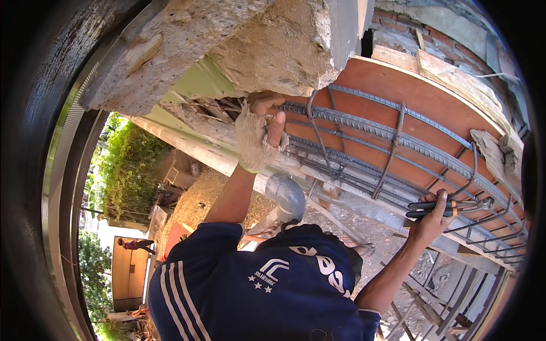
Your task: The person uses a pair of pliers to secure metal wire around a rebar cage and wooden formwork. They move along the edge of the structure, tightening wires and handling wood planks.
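My left hand (260, 133), in a pale knit glove with bare fingertips, is closed around the end of the ribbed steel rebar (352, 119) beneath a broken concrete edge. Its thumb and a finger show; the other fingers are partly hidden. At the right, my right hand (437, 213) is bare and wrapped round pincers (469, 206) with black and orange handles. Their rounded metal head points right, close to the bars of the rebar cage. Bent steel stirrups (392, 150) cross the long bars at intervals.
Rough broken concrete (284, 48) juts out above my left hand. A reddish-brown formwork board (375, 85) backs the cage, with wood scraps (460, 79) along its top. Below are a grey pipe elbow (284, 193) and timber props (415, 301). A distant person (136, 244) stands at the left.
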Demonstrator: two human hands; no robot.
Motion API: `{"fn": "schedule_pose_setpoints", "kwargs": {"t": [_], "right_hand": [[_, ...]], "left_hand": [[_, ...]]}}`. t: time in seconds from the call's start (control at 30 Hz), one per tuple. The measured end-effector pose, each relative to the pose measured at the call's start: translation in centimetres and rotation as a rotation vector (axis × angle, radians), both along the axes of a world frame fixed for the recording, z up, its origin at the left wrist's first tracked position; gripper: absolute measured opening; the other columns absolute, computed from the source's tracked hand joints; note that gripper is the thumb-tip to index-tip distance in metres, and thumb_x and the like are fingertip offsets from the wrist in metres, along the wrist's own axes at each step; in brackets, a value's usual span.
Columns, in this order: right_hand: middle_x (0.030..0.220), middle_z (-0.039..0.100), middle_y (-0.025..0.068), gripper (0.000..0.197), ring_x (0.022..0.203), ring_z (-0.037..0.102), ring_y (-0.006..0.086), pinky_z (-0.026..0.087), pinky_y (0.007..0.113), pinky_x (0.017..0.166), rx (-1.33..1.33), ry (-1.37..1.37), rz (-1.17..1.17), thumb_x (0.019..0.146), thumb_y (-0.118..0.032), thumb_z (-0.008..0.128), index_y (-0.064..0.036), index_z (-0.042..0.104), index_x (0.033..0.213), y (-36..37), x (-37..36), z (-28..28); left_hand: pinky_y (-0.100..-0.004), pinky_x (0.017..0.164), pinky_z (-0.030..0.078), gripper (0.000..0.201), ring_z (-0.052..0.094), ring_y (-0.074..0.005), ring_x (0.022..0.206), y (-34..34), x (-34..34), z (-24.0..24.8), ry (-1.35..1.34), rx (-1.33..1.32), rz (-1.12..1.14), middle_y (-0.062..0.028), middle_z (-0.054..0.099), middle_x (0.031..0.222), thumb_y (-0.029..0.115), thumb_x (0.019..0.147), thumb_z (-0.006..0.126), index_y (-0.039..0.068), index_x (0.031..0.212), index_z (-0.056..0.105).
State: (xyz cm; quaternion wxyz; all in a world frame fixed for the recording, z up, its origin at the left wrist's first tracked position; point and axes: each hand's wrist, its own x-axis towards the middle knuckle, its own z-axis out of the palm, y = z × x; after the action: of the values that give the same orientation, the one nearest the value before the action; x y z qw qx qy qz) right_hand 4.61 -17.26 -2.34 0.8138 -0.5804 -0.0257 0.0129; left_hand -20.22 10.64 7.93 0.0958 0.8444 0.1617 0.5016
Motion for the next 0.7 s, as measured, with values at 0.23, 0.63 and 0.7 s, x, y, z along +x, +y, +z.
{"fn": "schedule_pose_setpoints", "kwargs": {"t": [0.23,0.63,0.7], "right_hand": [[0.099,0.062,0.0111,0.05,0.076,0.063,0.015,0.055,0.029,0.063,-0.085,-0.119,-0.096,0.097,-0.009,0.06,0.0039,0.042,0.142,-1.6,-4.4,0.0],[0.098,0.06,0.0105,0.049,0.085,0.069,0.0194,0.06,0.034,0.072,-0.108,0.235,1.31,0.101,-0.016,0.058,0.0071,0.044,0.141,5.5,-16.7,4.6],[0.105,0.06,0.0113,0.049,0.089,0.069,0.0193,0.061,0.034,0.078,0.024,0.405,1.341,0.102,-0.019,0.058,0.0074,0.043,0.14,6.8,-17.5,5.6]], "left_hand": [[-0.047,0.075,0.051,0.033,0.065,-0.0399,0.085,3.0,-1.0,0.5,0.348,0.104,0.017,-0.0166,0.069,0.102,0.034,0.099,0.055,0.006,0.113,0.067],[-0.0469,0.069,0.051,0.052,0.066,-0.0371,0.078,3.6,1.2,1.6,0.522,0.178,0.059,-0.0144,0.066,0.081,0.054,0.099,0.049,0.007,0.092,0.068],[-0.0467,0.067,0.049,0.057,0.064,-0.0385,0.076,3.5,1.0,1.8,0.522,0.151,0.024,-0.0147,0.064,0.079,0.059,0.1,0.045,0.006,0.092,0.066]]}}
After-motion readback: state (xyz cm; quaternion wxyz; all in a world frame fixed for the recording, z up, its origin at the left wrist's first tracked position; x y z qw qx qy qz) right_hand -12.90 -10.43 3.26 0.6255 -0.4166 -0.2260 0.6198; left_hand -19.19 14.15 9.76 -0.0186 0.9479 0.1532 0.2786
